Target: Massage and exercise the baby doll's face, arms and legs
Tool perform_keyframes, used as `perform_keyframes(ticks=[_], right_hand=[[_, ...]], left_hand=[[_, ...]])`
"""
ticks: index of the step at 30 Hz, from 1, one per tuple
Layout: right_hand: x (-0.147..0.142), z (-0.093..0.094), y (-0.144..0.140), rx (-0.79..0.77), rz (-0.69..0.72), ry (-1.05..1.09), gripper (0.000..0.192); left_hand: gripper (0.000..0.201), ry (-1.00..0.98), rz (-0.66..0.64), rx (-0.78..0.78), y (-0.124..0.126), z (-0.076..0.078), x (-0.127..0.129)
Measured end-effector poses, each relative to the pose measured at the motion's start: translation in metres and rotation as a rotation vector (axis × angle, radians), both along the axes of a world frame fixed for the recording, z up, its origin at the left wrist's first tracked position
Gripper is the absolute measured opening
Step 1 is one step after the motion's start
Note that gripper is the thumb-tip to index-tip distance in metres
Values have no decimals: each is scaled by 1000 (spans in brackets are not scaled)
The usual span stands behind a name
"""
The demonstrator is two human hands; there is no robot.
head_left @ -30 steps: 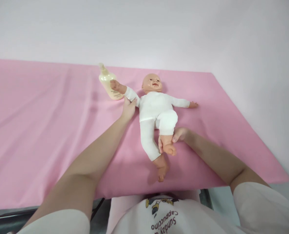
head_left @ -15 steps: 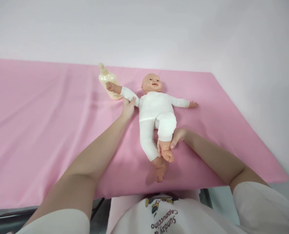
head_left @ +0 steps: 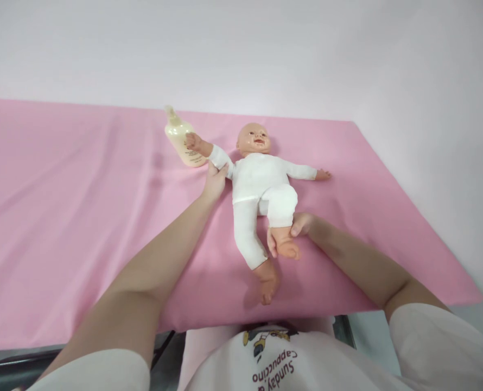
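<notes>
Two hands frame a baby doll lying face-up on a pink sheet spread over the desk, as I watch from the head camera. At far left the sheet runs broad and bare, creased in long folds, with plenty of room to sweep an arm. Moving right, a cream lotion bottle lies tilted near the back edge, the doll's raised fist overlapping it in this view; whether they touch, I cannot tell. My left hand is clasped around the doll's upper arm, just below that white sleeve. The doll is dressed in a white top and leggings, one leg stretched toward me, the other bent at the knee. My right hand grips the bent leg at the ankle, the bare foot lifted off the sheet. By my reading, the limb work is mid-course: arm and leg are both held, neither laid back down. Further right the sheet narrows to its corner near the wall, and the near edge drops off just past the doll's straight foot, leaving little margin there.
</notes>
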State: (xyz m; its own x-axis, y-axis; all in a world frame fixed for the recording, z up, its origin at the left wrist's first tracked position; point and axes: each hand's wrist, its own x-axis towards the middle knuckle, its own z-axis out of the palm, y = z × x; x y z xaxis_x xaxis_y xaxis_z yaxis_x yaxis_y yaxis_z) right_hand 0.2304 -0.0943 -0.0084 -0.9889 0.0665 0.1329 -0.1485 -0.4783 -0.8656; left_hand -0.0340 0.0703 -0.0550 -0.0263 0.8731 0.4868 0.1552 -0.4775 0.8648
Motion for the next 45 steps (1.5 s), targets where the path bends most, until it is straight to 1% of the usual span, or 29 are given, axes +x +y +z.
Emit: perform_keyframes(ticks=[2, 4, 7, 9, 11, 13, 16, 23, 27, 30, 35, 38, 40, 42, 45], right_hand=[[1, -4, 1, -78, -73, 101, 57], [1, -4, 2, -153, -194, 159, 56], [0, 6, 4, -320, -465, 83, 53], [-1, 15, 4, -451, -623, -8, 56], [-2, 22, 4, -533, -693, -66, 60], [-3, 26, 4, -564, -715, -98, 64], [-5, 27, 3, -559, -727, -126, 68], [-6, 26, 1, -493, -752, -150, 60], [-6, 27, 0, -466, -761, -155, 59], [-6, 27, 0, -451, -766, -156, 61], [-5, 25, 0, -404, -732, -131, 61], [-4, 20, -1, -358, -668, -49, 55], [-2, 16, -1, -314, -593, 27, 52], [-2, 9, 0, -257, -488, 110, 51], [-2, -2, 4, -186, -299, 204, 51]], left_hand=[[44, 79, -36, 57, -7, 5, 3], [39, 197, -77, 151, -16, 13, 6], [32, 438, -146, 319, -29, 27, 10], [37, 544, -148, 359, -34, 34, 11], [41, 594, -131, 362, -37, 39, 10], [42, 608, -125, 369, -38, 40, 10], [42, 600, -125, 376, -38, 39, 10], [38, 589, -121, 361, -38, 39, 11], [39, 592, -134, 389, -38, 40, 11], [40, 597, -125, 370, -38, 40, 11], [39, 567, -119, 363, -39, 40, 11], [36, 505, -103, 321, -38, 40, 10], [34, 426, -82, 283, -36, 37, 10], [35, 308, -56, 224, -30, 31, 9], [37, 126, -10, 92, -18, 18, 7]])
